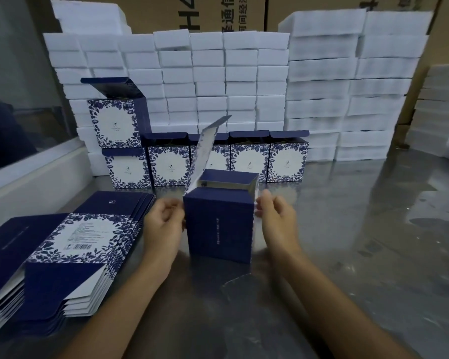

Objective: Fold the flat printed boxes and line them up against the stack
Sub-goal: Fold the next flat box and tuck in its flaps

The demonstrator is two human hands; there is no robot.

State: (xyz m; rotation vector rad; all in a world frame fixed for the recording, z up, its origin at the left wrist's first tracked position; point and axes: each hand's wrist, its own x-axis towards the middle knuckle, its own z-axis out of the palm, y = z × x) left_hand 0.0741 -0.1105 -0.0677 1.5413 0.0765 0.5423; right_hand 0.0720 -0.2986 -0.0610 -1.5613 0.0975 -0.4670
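Matt navy printed card box [219, 224]; glossy, reflective metal bench [373, 242]; soft-looking white foam stack [244, 81]; brown corrugated cartons [166, 11] behind.

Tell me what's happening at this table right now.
A person is folding a dark blue printed box on the table, left hand and right hand at its sides, one flap up. Flat boxes wait at left. Finished boxes stand in a row against the white foam stack.
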